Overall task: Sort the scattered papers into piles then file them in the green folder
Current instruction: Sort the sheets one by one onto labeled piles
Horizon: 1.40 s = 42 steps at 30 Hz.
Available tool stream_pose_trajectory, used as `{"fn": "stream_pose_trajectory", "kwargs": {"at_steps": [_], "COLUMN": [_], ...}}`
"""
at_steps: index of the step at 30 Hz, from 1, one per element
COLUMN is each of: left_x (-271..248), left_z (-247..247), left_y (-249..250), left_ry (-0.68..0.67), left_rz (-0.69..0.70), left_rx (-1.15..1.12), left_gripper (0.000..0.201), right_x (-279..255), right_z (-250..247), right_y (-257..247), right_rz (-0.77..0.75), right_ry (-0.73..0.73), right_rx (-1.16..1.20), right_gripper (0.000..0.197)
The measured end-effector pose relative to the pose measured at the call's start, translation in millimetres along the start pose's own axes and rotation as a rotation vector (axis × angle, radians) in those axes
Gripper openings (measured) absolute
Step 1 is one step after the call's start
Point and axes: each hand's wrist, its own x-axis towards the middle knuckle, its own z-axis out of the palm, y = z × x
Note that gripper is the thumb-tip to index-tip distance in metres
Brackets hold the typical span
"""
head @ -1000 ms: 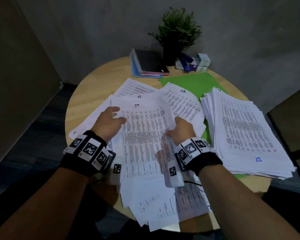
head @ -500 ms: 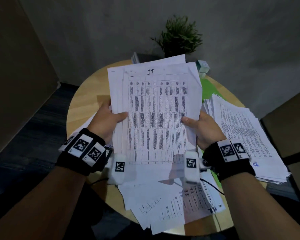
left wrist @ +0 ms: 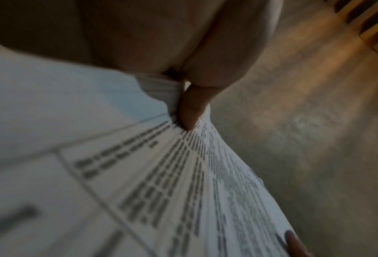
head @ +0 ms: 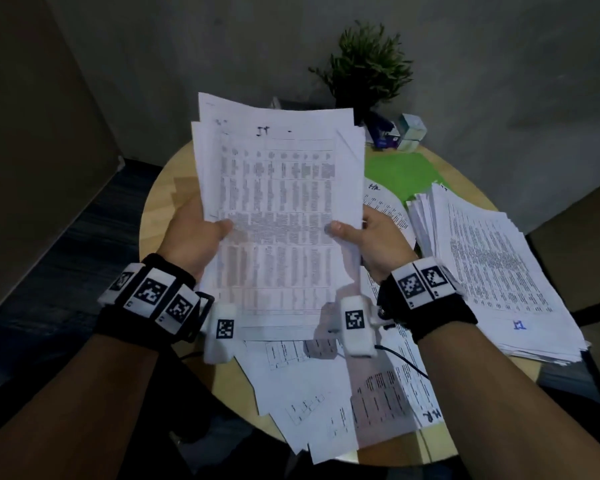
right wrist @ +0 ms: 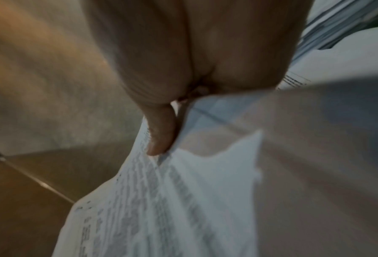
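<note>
Both hands hold a sheaf of printed papers [head: 278, 216] upright above the round wooden table [head: 160, 216]. My left hand [head: 201, 233] grips its left edge, thumb on the front sheet. My right hand [head: 364, 237] grips the right edge the same way. In the left wrist view the thumb presses the sheaf of papers [left wrist: 139, 182]; the right wrist view shows a thumb on the same papers [right wrist: 161, 200]. The green folder [head: 399, 171] lies flat at the back right, partly under a tall pile of papers [head: 492, 265]. Loose sheets [head: 343, 393] lie scattered at the table's front edge.
A potted plant [head: 368, 71] stands at the back of the table, with small boxes [head: 406, 133] beside it. Loose sheets overhang the near rim. Dark floor lies to the left, a wall behind.
Both hands gathered the sheets that lay flat mid-table and lifted them upright as one sheaf. The bare wood on the left of the table now shows.
</note>
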Motion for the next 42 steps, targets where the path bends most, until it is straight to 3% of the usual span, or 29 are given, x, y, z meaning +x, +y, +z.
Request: {"fn": "stream_pose_trajectory", "kwargs": {"at_steps": [3,6,9,11,13,16,20,22,24,27,29,31,35,39,42], "left_x": [8.2,10.8,8.9,8.6,10.2,12.8,16.6,17.1,17.1,14.3,10.3,7.4,8.5,8.9,10.3], "left_z": [-17.9,-34.1,-42.1,-44.1,-45.1,-43.2,-40.6,-38.7,-34.8,-25.5,-17.6,-11.0,-6.7,-7.3,-12.9], "left_y": [-2.7,-6.4,-7.6,-7.8,-8.3,-8.7,-8.6,-8.1,-6.9,-3.9,-0.2,3.0,3.4,5.2,4.9], "left_ry": [0.143,0.242,0.269,0.255,0.245,0.229,0.184,0.149,0.104,0.033,-0.032,-0.07,-0.121,-0.072,-0.069], "left_rz": [0.046,0.039,0.023,0.012,0.005,0.0,-0.012,-0.014,-0.006,-0.002,-0.015,-0.044,-0.091,-0.042,-0.009], "left_rx": [0.093,0.077,0.048,0.026,0.032,0.021,-0.015,-0.018,-0.017,-0.047,-0.074,-0.105,-0.132,-0.105,-0.071], "left_gripper": [0.052,0.049,0.046,0.047,0.047,0.047,0.048,0.053,0.058,0.055,0.052,0.049,0.047,0.048,0.048], "right_x": [-4.2,-6.1,-13.0,-15.1,-11.4,-2.9,-6.0,-7.5,-7.0,-8.7,-9.8,-9.2,-5.2,-7.1,-10.0], "right_z": [-2.1,-16.3,-10.0,0.4,7.5,5.2,-12.3,-26.5,-38.7,-41.1,-30.7,-18.5,-3.4,1.1,-7.1], "right_y": [-2.0,7.2,18.9,29.3,38.9,45.9,39.9,30.3,18.2,-1.4,-12.2,-21.3,-27.9,-37.7,-33.6], "right_rz": [0.092,0.183,0.307,0.369,0.401,0.397,0.21,0.133,0.064,-0.05,-0.074,-0.044,0.041,0.02,0.05], "right_ry": [0.051,0.068,0.053,0.118,0.167,0.172,0.176,0.203,0.227,0.27,0.226,0.156,0.059,0.023,-0.023], "right_rx": [-0.084,-0.578,-0.966,-1.068,-1.101,-1.017,-0.882,-0.787,-0.601,-0.205,0.082,0.222,0.245,0.232,0.158], "right_gripper": [0.026,0.042,0.055,0.074,0.08,0.069,0.016,0.005,0.006,0.028,0.03,0.025,0.026,0.039,0.014]}}
